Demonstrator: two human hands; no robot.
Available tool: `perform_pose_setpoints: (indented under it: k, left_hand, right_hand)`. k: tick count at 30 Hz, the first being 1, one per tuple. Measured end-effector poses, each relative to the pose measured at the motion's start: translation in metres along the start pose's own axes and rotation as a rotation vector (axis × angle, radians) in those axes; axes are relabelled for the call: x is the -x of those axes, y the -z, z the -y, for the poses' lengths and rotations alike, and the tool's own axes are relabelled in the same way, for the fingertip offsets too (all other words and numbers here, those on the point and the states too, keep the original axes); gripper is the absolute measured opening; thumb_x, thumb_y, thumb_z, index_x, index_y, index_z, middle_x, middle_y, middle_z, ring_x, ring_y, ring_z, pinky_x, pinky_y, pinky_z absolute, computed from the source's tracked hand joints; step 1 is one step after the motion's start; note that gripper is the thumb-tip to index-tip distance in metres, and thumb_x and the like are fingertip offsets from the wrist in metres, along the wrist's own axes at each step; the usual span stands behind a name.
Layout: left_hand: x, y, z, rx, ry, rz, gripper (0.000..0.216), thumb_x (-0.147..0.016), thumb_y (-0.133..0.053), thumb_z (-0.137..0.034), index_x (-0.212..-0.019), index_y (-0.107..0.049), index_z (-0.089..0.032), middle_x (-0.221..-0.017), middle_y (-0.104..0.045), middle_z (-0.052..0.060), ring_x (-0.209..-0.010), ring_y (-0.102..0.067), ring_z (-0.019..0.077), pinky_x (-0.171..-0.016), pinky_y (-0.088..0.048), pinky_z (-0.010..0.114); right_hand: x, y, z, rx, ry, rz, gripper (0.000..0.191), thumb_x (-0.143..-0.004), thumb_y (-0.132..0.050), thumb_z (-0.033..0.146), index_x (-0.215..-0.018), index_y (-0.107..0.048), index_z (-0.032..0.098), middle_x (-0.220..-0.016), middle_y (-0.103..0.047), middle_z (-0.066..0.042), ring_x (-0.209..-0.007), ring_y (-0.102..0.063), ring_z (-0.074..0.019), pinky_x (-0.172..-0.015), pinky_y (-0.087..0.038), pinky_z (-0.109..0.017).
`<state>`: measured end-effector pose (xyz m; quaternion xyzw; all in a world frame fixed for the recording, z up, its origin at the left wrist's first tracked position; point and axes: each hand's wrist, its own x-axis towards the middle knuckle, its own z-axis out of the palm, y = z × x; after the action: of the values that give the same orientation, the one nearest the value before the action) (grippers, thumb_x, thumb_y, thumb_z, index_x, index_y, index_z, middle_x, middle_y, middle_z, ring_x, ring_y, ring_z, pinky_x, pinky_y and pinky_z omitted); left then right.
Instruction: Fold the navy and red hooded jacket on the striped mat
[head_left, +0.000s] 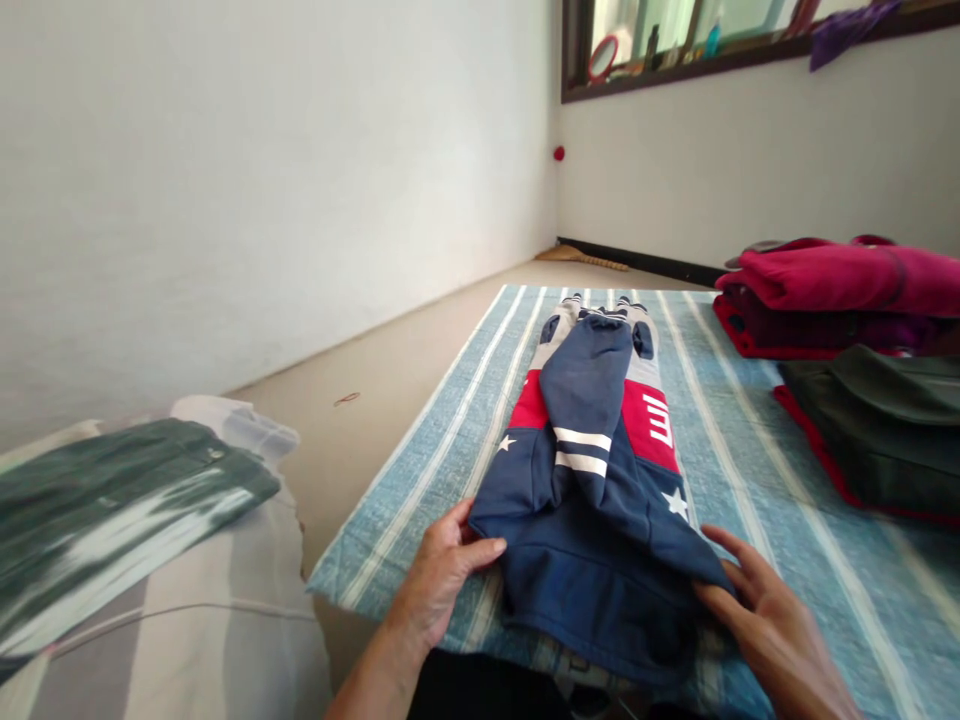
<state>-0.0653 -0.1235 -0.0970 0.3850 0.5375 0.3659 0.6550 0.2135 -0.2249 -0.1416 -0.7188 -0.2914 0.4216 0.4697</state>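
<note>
A navy, red and grey hooded sweatshirt [592,470] lies lengthwise on a blue striped mat [750,460], its sleeves folded over the middle and the hood end nearest me. My left hand [442,575] rests at the near left corner of the navy hood part, thumb on the fabric and fingers curled along its edge. At the near right edge lies my right hand [772,620], fingers stretched out and spread against the cloth.
Folded clothes are stacked at the right: magenta and red ones [840,295], then a dark green one [877,425]. A green-and-white garment [112,520] lies on pale cloth at the left. Bare floor [375,390] runs along the white wall.
</note>
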Motion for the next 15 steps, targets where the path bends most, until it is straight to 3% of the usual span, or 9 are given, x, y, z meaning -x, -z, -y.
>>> perform_pose_setpoints:
  k: [3, 6, 8, 12, 15]
  left_hand:
    - [0.004, -0.006, 0.002, 0.084, 0.021, -0.008, 0.059, -0.060, -0.079, -0.022, -0.116, -0.062, -0.018, -0.105, -0.072, 0.010, -0.094, -0.068, 0.0262, -0.082, -0.054, 0.035]
    - [0.004, -0.010, 0.004, 0.062, 0.049, -0.072, 0.060, -0.062, -0.080, -0.026, -0.118, -0.060, -0.017, -0.101, -0.073, 0.011, -0.088, -0.070, 0.0277, -0.073, -0.056, 0.036]
    - [0.000, -0.014, 0.005, 0.047, 0.023, -0.110, 0.060, -0.059, -0.082, -0.027, -0.114, -0.062, -0.016, -0.097, -0.074, 0.011, -0.086, -0.070, 0.0281, -0.071, -0.056, 0.035]
    - [-0.009, -0.023, 0.006, 0.105, -0.071, -0.143, 0.057, -0.050, -0.085, -0.024, -0.103, -0.066, -0.015, -0.094, -0.075, 0.009, -0.092, -0.069, 0.0284, -0.082, -0.055, 0.036]
    - [-0.012, -0.029, 0.007, 0.114, -0.086, -0.200, 0.052, -0.050, -0.082, -0.019, -0.099, -0.067, -0.015, -0.089, -0.075, 0.006, -0.092, -0.069, 0.0280, -0.081, -0.055, 0.035]
  right_hand:
    - [0.003, -0.002, 0.002, 0.017, 0.019, -0.019, 0.069, -0.068, -0.067, 0.048, -0.130, -0.049, 0.023, -0.097, -0.074, -0.006, -0.084, -0.069, -0.0266, -0.075, -0.055, -0.036]
    - [0.002, -0.004, 0.003, 0.003, 0.019, -0.035, 0.064, -0.071, -0.064, 0.047, -0.130, -0.049, 0.025, -0.098, -0.074, -0.005, -0.086, -0.068, -0.0263, -0.077, -0.053, -0.036]
    - [0.000, -0.004, 0.004, -0.003, 0.037, -0.039, 0.063, -0.072, -0.064, 0.047, -0.129, -0.050, 0.024, -0.099, -0.074, -0.006, -0.089, -0.068, -0.0263, -0.080, -0.052, -0.036]
    - [-0.004, -0.006, 0.007, -0.004, 0.096, -0.013, 0.072, -0.066, -0.070, 0.047, -0.131, -0.048, 0.023, -0.100, -0.073, -0.006, -0.091, -0.066, -0.0266, -0.085, -0.051, -0.037]
    - [-0.003, -0.009, 0.014, -0.136, 0.025, -0.016, 0.068, -0.072, -0.066, 0.050, -0.131, -0.047, 0.022, -0.093, -0.072, -0.004, -0.084, -0.067, -0.0245, -0.074, -0.053, -0.034]
